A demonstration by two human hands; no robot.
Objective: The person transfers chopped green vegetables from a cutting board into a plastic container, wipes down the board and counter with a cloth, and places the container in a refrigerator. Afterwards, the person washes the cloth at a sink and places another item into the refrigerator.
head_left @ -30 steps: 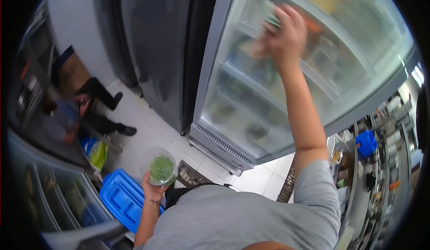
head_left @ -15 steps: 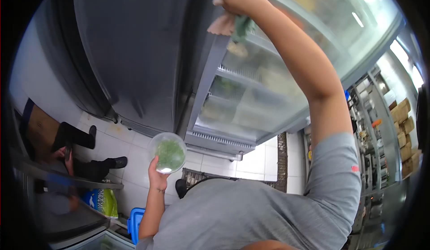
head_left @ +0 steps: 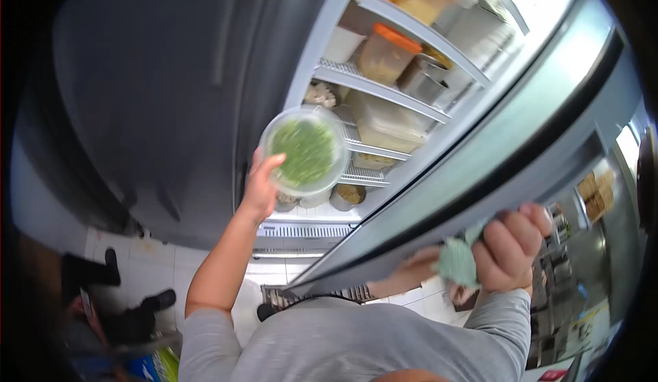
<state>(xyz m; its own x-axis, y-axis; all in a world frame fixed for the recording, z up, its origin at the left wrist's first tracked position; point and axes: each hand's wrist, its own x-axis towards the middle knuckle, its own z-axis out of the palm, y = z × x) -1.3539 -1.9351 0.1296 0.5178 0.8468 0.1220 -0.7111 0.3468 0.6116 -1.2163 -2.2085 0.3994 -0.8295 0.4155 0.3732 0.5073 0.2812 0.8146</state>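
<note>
left hand (head_left: 258,190) is gripping the round tub (head_left: 310,150) of greens, thumb over its top, seemingly steadying it before the open fridge (head_left: 305,230); you're clenching the cloth (head_left: 457,261) in your right hand (head_left: 506,250) beside the door (head_left: 439,193), contact unclear.

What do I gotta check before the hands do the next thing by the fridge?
1. Fridge door swung open: ok.
2. Left hand holding the tub of greens: ok.
3. Lid shut tight on the tub: cannot tell, it's blurry.
4. Right hand free: not ok, it has the green cloth.
5. Room on the shelves: cannot tell, the tub hides part.
</note>
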